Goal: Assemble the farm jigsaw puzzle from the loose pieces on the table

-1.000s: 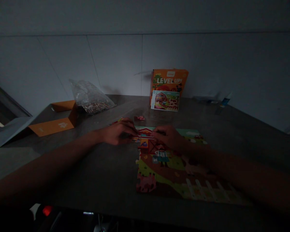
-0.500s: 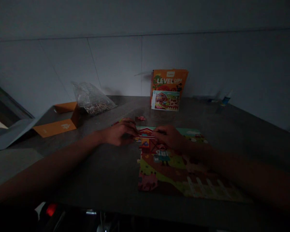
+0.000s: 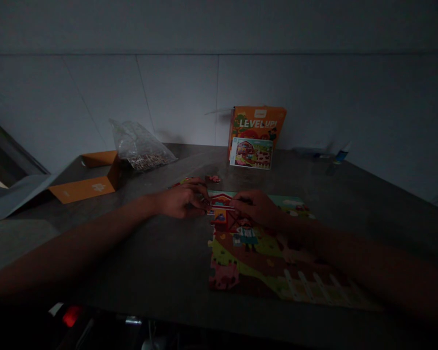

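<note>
A farm-scene jigsaw puzzle, largely joined, lies on the dark table below the middle of the view. At its upper left edge my left hand is closed, its fingertips pinching a small puzzle piece beside the red barn. My right hand rests over the puzzle's upper part, fingers together and fingertips pressed on the barn's right side. That hand and forearm hide part of the picture. Behind my left hand lie loose puzzle pieces, partly covered by the fingers.
An orange "LEVEL UP!" box stands against the wall with a farm picture card leaning on it. At left are an opened orange box and a clear plastic bag of pieces. A small bottle stands back right.
My left fingers have shifted slightly at the puzzle's edge, with the small piece between them. The right hand stays nearly still. The whole view has tilted slightly.
</note>
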Available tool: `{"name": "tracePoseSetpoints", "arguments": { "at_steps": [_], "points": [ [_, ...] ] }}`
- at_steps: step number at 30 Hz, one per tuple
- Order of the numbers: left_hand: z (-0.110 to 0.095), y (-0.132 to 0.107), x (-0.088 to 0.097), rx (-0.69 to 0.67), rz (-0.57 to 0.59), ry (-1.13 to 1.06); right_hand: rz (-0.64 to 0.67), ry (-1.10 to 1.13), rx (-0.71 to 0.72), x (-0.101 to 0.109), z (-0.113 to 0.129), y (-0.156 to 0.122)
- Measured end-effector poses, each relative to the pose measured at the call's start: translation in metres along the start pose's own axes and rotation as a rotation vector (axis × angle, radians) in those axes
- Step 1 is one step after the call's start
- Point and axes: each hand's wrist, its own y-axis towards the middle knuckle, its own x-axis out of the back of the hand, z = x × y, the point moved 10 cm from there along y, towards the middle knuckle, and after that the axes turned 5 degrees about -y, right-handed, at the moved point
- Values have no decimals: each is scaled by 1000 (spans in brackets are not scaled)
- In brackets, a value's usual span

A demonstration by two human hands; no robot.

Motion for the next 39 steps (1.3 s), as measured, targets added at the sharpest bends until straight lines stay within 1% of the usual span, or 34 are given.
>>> {"name": "tracePoseSetpoints", "arguments": {
  "at_steps": [3, 5, 7, 8, 10, 12, 13, 15, 17, 19, 21, 23, 26, 28, 29, 31, 33, 34, 37, 38, 39],
  "points": [
    [-1, 0, -1, -13, 22, 17, 24, 21, -3, -3, -1, -1],
    [8, -3, 3, 30, 1, 63, 19, 11, -3, -2, -1, -1],
    [30, -11, 16, 169, -93, 149, 12, -6, -5, -1, 0, -1],
    [45, -17, 25, 269, -157, 205, 11, -11, -3, -1, 0, -1],
    [77, -35, 39, 480, -230, 326, 18, -14, 6, -1, 2, -1],
    [104, -54, 45, 669, -233, 410, 26, -13, 12, -2, 3, -1],
    [115, -61, 46, 742, -218, 432, 28, -14, 12, -2, 3, -1],
    [129, -71, 44, 848, -154, 442, 26, -17, 10, -3, 3, -1],
    [135, -78, 41, 947, -84, 421, 17, -25, 16, -2, 4, -1],
    [137, -84, 38, 1052, -22, 370, 12, -36, 23, -2, 6, -1],
    [134, -87, 32, 1106, 53, 312, 21, -54, 25, -2, 7, -1],
    [128, -83, 26, 1071, 120, 289, 30, -69, 29, -2, 8, -1],
    [122, -77, 23, 995, 148, 292, 27, -55, 26, -2, 8, -2],
    [124, -80, 21, 1026, 147, 252, 33, -35, 23, -2, 7, -2],
    [126, -83, 23, 1056, 125, 222, 35, -28, 22, -2, 7, -2],
    [126, -85, 31, 1102, 6, 139, 39, -24, 21, -3, 6, -2],
    [118, -78, 39, 1065, -165, -62, 34, -23, 11, -2, 5, -2],
    [110, -71, 39, 1017, -246, -220, 30, -20, 6, -2, 4, -2],
    [78, -46, 35, 836, -483, -789, 22, -8, 4, -3, 5, -2],
    [69, -41, 34, 793, -578, -914, 22, -9, 9, -3, 6, -2],
    [60, -36, 29, 769, -621, -1003, 20, -11, 17, -3, 7, -2]
  ]
}}
